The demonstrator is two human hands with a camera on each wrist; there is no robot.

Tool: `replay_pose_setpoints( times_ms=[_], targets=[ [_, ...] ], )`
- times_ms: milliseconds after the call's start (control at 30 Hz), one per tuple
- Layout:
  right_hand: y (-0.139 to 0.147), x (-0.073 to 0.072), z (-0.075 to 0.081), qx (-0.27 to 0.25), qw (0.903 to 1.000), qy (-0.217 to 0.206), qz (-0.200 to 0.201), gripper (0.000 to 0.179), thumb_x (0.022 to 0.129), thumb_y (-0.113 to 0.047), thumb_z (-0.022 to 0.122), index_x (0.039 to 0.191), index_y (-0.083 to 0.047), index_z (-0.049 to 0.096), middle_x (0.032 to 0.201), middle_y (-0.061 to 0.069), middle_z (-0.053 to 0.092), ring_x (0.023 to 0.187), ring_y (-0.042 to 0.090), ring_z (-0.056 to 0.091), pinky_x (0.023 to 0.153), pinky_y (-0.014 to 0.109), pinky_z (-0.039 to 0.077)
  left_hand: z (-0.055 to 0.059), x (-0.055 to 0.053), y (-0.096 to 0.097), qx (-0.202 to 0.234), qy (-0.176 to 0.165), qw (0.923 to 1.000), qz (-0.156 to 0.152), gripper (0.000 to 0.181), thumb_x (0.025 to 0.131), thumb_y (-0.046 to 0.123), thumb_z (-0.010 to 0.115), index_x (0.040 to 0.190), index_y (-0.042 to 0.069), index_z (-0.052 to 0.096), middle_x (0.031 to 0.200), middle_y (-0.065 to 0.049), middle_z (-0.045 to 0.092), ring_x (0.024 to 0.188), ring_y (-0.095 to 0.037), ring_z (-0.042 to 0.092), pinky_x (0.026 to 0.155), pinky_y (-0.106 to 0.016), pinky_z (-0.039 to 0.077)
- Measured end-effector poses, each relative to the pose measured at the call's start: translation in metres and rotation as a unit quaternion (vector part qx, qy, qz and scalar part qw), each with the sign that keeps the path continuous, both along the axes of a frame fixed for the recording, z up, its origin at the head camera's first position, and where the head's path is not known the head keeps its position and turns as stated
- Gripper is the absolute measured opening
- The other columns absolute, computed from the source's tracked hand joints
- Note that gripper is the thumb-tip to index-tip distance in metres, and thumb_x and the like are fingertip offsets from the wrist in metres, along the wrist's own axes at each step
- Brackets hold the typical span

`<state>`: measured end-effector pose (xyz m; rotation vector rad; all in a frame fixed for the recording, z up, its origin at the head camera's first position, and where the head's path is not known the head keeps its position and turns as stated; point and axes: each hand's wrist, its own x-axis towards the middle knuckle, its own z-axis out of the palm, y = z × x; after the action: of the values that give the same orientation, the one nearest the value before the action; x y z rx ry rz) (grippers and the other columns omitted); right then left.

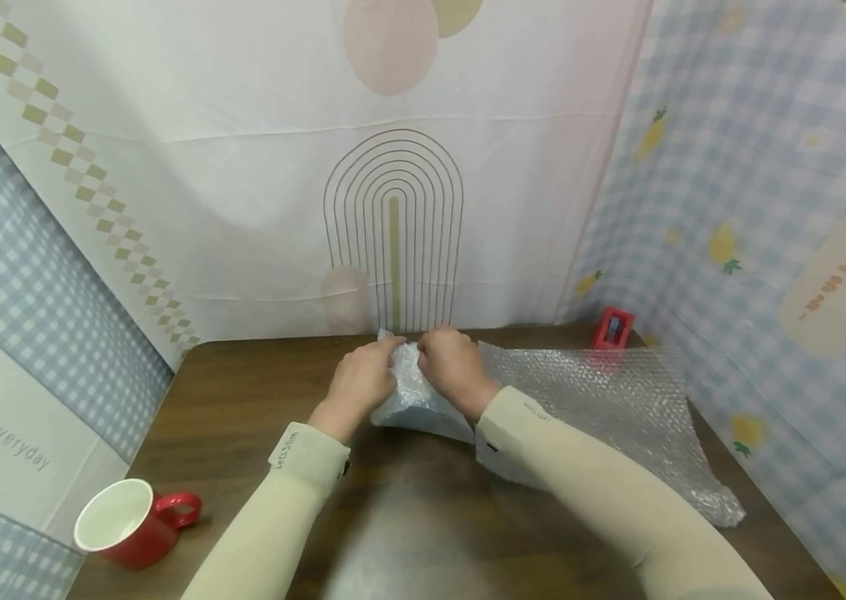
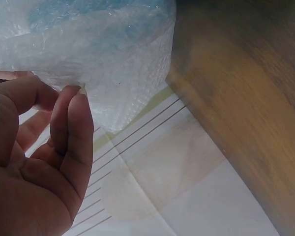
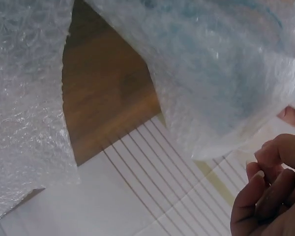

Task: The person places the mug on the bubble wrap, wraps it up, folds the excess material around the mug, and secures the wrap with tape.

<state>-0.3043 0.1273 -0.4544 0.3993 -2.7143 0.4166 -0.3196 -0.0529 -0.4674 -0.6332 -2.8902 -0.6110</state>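
A bundle of bubble wrap (image 1: pixel 411 379) lies near the table's back edge, folded around something bluish whose kind the wrap hides. My left hand (image 1: pixel 364 375) is at its left side. In the left wrist view, thumb and fingers (image 2: pixel 78 123) pinch the wrap's edge. From the right, my right hand (image 1: pixel 456 367) reaches the same far edge with its fingers curled. The right wrist view has those fingers (image 3: pixel 246 196) bent together at the wrap's border, apparently pinching it; the exact contact is partly hidden. A loose sheet of bubble wrap (image 1: pixel 603 408) spreads under and beyond the right forearm.
A red mug (image 1: pixel 141 533) with a white inside stands at the table's front left. At the back right is a small red tape dispenser or similar tool (image 1: pixel 613 329), partly behind the loose wrap. Patterned cloth (image 1: pixel 257 208) hangs behind and beside the brown table (image 1: pixel 242 392).
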Motion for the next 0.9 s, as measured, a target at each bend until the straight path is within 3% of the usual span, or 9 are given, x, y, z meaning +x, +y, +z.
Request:
replay_pose_setpoints(
  times_ms=[167,300,400,533,667,767,900],
  targets=[
    [-0.0059,0.0046,-0.0002,0.024,0.9994,-0.011,0.022,0.015,0.099,-0.001,0.075,0.104,-0.004,0.089,0.099,0.010,0.082,0.084,0.028,0.082,0.069,0.043,0.068,0.0017,0.0004,-0.0009,-0.003,0.003,0.9999,-0.011,0.063,0.095,-0.002,0.068,0.154,0.019,0.071,0.127,-0.011,0.083,0.104,-0.033,0.079,0.084,-0.054,0.066],
    [-0.0079,0.0039,-0.0018,0.036,0.9988,-0.011,0.032,0.015,0.097,0.002,0.075,0.098,-0.004,0.088,0.088,0.007,0.077,0.069,0.020,0.070,0.058,0.039,0.061,0.0020,0.0001,-0.0013,-0.002,0.011,0.9998,-0.016,0.061,0.095,-0.002,0.069,0.153,0.019,0.072,0.133,-0.014,0.082,0.107,-0.035,0.079,0.084,-0.055,0.066],
    [-0.0088,0.0032,-0.0032,0.047,0.9982,-0.014,0.035,0.016,0.096,0.002,0.074,0.096,-0.005,0.088,0.085,0.006,0.075,0.066,0.017,0.065,0.055,0.037,0.058,0.0023,0.0008,-0.0019,-0.003,0.016,0.9997,-0.016,0.060,0.094,-0.002,0.068,0.151,0.018,0.074,0.134,-0.014,0.082,0.110,-0.036,0.080,0.086,-0.055,0.066],
    [-0.0101,0.0036,-0.0043,0.050,0.9981,-0.012,0.034,0.015,0.097,0.001,0.073,0.094,-0.004,0.087,0.084,0.007,0.075,0.066,0.019,0.067,0.055,0.038,0.059,0.0029,0.0028,-0.0024,0.002,0.015,0.9999,-0.004,0.057,0.092,-0.001,0.069,0.147,0.014,0.074,0.124,-0.012,0.084,0.104,-0.036,0.081,0.086,-0.054,0.066],
    [-0.0098,0.0045,-0.0037,0.029,0.9994,0.015,0.004,0.012,0.098,-0.001,0.075,0.097,-0.004,0.087,0.089,0.010,0.079,0.072,0.026,0.078,0.058,0.041,0.065,0.0019,0.0042,-0.0021,0.014,0.010,0.9998,0.012,0.054,0.092,0.000,0.069,0.144,0.012,0.069,0.111,-0.010,0.085,0.093,-0.038,0.080,0.080,-0.055,0.065],
    [-0.0089,0.0041,-0.0017,0.007,0.9988,0.042,-0.025,0.011,0.099,-0.003,0.077,0.102,-0.005,0.087,0.097,0.010,0.083,0.081,0.030,0.083,0.065,0.043,0.069,0.0009,0.0045,-0.0013,0.021,0.015,0.9996,0.012,0.053,0.091,0.000,0.068,0.143,0.011,0.068,0.107,-0.010,0.084,0.090,-0.040,0.080,0.079,-0.057,0.065],
    [-0.0090,0.0058,-0.0006,0.010,0.9990,0.040,-0.019,0.012,0.100,-0.003,0.076,0.104,-0.005,0.087,0.100,0.010,0.083,0.083,0.030,0.084,0.067,0.044,0.070,-0.0002,0.0041,-0.0006,0.016,0.019,0.9997,0.006,0.054,0.091,-0.001,0.069,0.144,0.012,0.070,0.108,-0.010,0.084,0.092,-0.038,0.080,0.081,-0.056,0.065]
  ],
)
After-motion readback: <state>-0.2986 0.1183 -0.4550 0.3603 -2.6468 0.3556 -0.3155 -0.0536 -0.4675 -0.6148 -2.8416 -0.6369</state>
